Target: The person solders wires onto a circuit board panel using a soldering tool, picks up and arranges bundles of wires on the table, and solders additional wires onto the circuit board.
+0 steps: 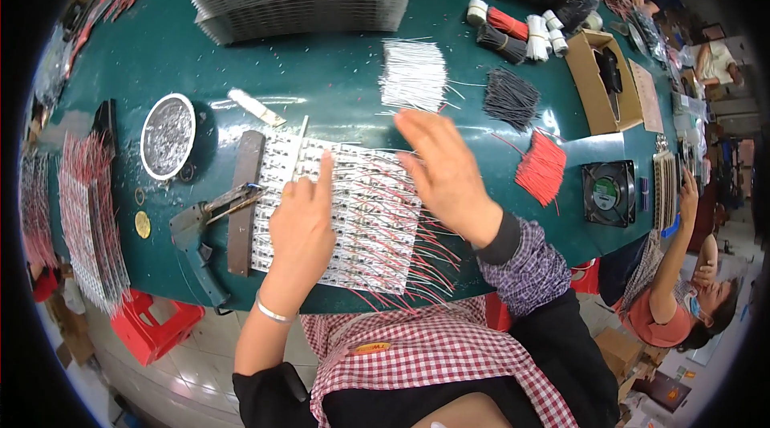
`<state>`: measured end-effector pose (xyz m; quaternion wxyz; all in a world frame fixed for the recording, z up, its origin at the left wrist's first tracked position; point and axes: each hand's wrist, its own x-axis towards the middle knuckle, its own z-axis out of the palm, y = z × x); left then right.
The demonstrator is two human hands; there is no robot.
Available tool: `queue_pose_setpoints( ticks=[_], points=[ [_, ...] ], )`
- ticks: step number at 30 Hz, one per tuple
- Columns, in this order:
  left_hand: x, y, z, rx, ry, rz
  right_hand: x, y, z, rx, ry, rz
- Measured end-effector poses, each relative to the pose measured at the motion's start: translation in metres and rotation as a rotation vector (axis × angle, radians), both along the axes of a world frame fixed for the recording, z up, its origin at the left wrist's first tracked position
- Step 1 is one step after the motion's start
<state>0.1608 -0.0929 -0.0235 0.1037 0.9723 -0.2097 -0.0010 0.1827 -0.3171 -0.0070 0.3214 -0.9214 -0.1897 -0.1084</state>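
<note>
A white circuit board panel lies before me, with rows of red and white wires trailing off its right side. My left hand rests on the panel, index finger stretched forward and the other fingers curled. Beside those curled fingers is a narrow pale strip; whether they touch it I cannot tell. My right hand is over the panel's upper right edge, fingers extended and nothing visible in them. A dark bar runs along the panel's left edge. Against it leans a green soldering gun.
Bundles of white wires, black wires and red wires lie beyond and to the right. A bowl is at left, near wired panels. Stacked panels stand at the back. A fan and cardboard box sit right.
</note>
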Motion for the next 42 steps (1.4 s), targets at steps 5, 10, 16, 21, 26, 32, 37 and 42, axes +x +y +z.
queue_pose_setpoints(
  ticks=[5, 10, 16, 21, 26, 32, 37, 42],
  points=[
    [-0.029, 0.046, 0.005, -0.392, -0.396, 0.309, 0.029, -0.031, -0.008, -0.188, -0.075, -0.114],
    [-0.073, 0.103, -0.012, -0.410, -0.492, 0.788, 0.034, -0.028, -0.008, -0.260, -0.073, -0.050],
    [-0.089, 0.142, -0.029, -0.352, -0.551, 0.865, 0.040, -0.031, -0.023, -0.364, -0.091, 0.011],
    [-0.083, 0.141, -0.029, -0.308, -0.417, 0.917, 0.039, -0.041, -0.019, -0.284, -0.161, -0.008],
    [-0.094, 0.164, -0.030, -0.340, -0.133, 0.939, 0.005, -0.064, 0.027, -0.206, -0.228, -0.156],
    [-0.080, 0.175, -0.026, -0.426, -0.046, 0.764, -0.066, -0.136, 0.021, -0.418, -0.003, -0.554],
    [-0.071, 0.177, -0.016, -0.387, 0.053, 0.851, -0.031, -0.092, 0.016, -0.229, -0.136, -0.389],
    [-0.076, 0.189, -0.031, -0.820, 0.023, 0.853, 0.021, -0.042, -0.008, -0.184, -0.102, -0.076]
  ],
)
